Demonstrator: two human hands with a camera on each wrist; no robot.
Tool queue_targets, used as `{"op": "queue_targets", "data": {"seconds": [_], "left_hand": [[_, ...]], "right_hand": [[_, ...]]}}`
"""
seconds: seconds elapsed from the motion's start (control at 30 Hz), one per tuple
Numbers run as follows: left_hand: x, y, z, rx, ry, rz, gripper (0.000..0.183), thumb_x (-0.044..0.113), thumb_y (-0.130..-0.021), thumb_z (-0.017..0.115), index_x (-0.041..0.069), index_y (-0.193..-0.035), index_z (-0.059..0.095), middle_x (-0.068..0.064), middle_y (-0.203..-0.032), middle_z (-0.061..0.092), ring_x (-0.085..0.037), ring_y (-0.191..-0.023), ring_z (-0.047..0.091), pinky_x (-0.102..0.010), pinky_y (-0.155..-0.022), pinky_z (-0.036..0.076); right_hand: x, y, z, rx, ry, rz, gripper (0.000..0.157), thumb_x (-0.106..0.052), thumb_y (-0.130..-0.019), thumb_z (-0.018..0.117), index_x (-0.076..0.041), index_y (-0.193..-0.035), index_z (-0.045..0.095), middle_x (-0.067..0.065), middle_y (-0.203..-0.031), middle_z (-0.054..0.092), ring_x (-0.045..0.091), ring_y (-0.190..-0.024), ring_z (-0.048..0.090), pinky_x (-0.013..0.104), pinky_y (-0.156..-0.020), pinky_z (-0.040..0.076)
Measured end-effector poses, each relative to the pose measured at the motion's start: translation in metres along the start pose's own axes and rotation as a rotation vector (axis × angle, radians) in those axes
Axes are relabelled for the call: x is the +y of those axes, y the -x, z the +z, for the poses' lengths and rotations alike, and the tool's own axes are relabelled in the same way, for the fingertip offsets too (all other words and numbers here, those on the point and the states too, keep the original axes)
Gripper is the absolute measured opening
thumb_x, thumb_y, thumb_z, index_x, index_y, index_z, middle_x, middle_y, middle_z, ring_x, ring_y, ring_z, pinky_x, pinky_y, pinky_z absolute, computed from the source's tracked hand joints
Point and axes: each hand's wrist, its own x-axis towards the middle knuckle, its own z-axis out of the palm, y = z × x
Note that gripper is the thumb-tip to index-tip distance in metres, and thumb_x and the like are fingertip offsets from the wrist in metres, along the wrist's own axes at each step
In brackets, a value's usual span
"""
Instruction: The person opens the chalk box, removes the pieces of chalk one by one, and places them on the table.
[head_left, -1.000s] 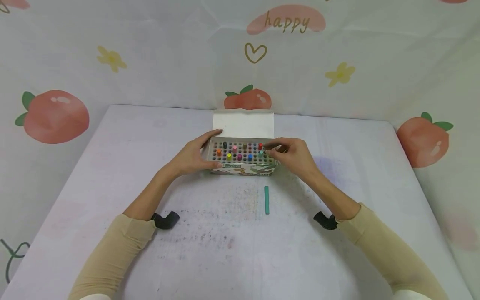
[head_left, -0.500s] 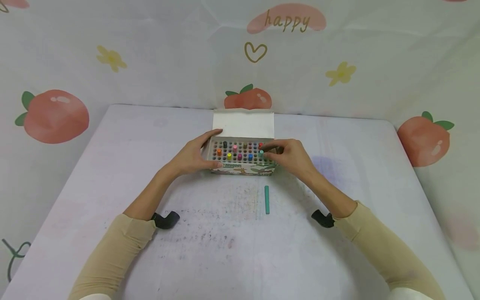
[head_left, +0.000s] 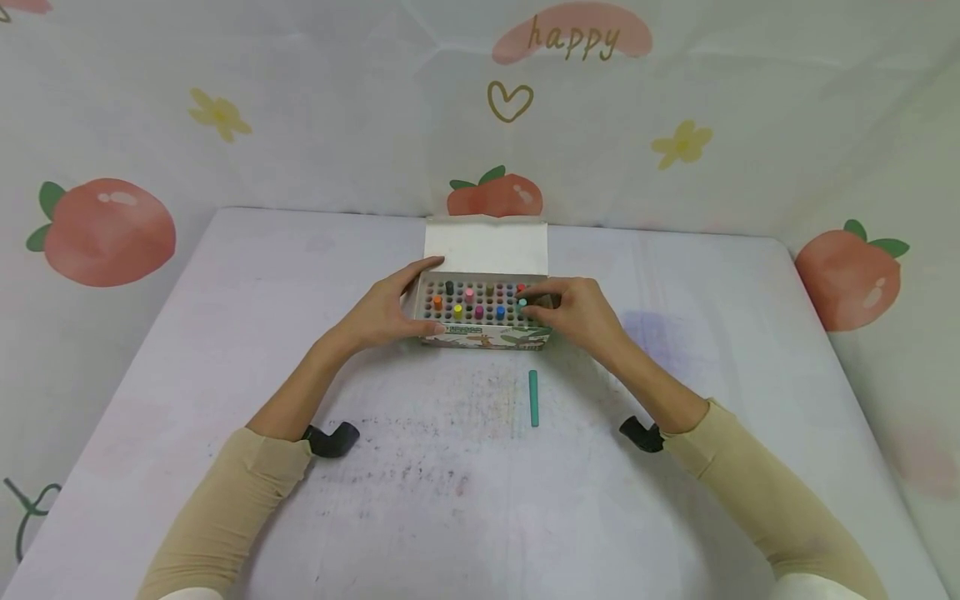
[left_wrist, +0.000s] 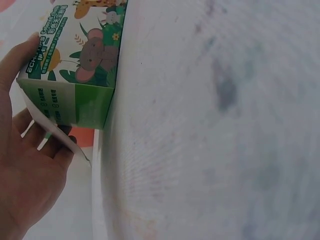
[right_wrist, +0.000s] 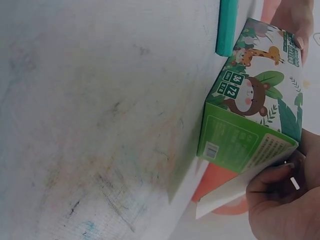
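Observation:
An upright cardboard chalk box (head_left: 491, 337) stands with its white lid (head_left: 486, 246) raised at the back. Its holed top holds several coloured chalk sticks, among them an orange stick (head_left: 438, 303), a yellow stick (head_left: 458, 312) and a blue stick (head_left: 500, 312). My left hand (head_left: 382, 312) grips the box's left end, thumb along the front and fingers behind. At the right part of the top, my right hand (head_left: 581, 312) pinches a light teal chalk stick (head_left: 522, 304) between thumb and forefinger; its lower part is hidden in the hole.
A darker teal chalk stick (head_left: 533, 398) lies on the white table (head_left: 450, 517) in front of the box. Black wrist-worn pieces show under both sleeves. A printed cloth backdrop (head_left: 337, 125) hangs behind the table.
My right hand has shifted slightly left over the box, its fingertips coming to the light teal chalk stick. My left hand keeps its hold on the box.

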Motion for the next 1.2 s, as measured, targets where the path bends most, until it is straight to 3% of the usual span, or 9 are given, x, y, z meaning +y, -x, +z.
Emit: {"op": "queue_targets", "data": {"seconds": [0.5, 0.83, 1.07, 1.2], "left_hand": [[-0.0005, 0.0004, 0.0002, 0.003, 0.0, 0.005, 0.097, 0.031, -0.078, 0.085, 0.026, -0.157, 0.03, -0.005, -0.157, 0.035, -0.025, -0.144, 0.032, -0.046, -0.115, 0.03], [-0.0004, 0.0004, 0.0007, 0.013, -0.018, 0.016, 0.096, 0.033, -0.078, 0.086, 0.026, -0.156, 0.031, -0.002, -0.158, 0.033, -0.024, -0.146, 0.029, -0.045, -0.115, 0.03], [-0.0007, -0.0002, 0.0003, 0.007, -0.015, 0.009, 0.096, 0.034, -0.078, 0.085, 0.027, -0.156, 0.031, -0.003, -0.158, 0.034, -0.024, -0.146, 0.029, -0.047, -0.115, 0.029], [-0.0005, -0.0004, 0.0, 0.006, -0.011, 0.011, 0.096, 0.034, -0.078, 0.085, 0.027, -0.156, 0.031, -0.002, -0.159, 0.033, -0.024, -0.146, 0.028, -0.047, -0.115, 0.029]], "right_hand": [[0.0016, 0.0021, 0.0044, 0.041, 0.005, -0.045, 0.018, -0.016, -0.087, 0.078, -0.013, -0.105, 0.079, 0.001, -0.101, 0.073, 0.019, -0.07, 0.053, 0.032, -0.06, 0.042], [0.0006, 0.0035, 0.0046, 0.065, -0.029, -0.072, 0.015, -0.017, -0.088, 0.077, -0.014, -0.102, 0.078, 0.0, -0.075, 0.069, 0.019, -0.059, 0.051, 0.031, -0.054, 0.039], [-0.002, 0.0023, 0.0007, 0.101, -0.042, -0.103, 0.016, -0.015, -0.089, 0.076, -0.011, -0.105, 0.078, 0.004, -0.069, 0.067, 0.018, -0.055, 0.05, 0.028, -0.049, 0.035], [-0.0039, 0.0006, -0.0017, 0.12, -0.065, -0.12, 0.015, -0.014, -0.089, 0.076, -0.01, -0.103, 0.078, 0.004, -0.075, 0.071, 0.016, -0.06, 0.056, 0.026, -0.05, 0.04]]}}
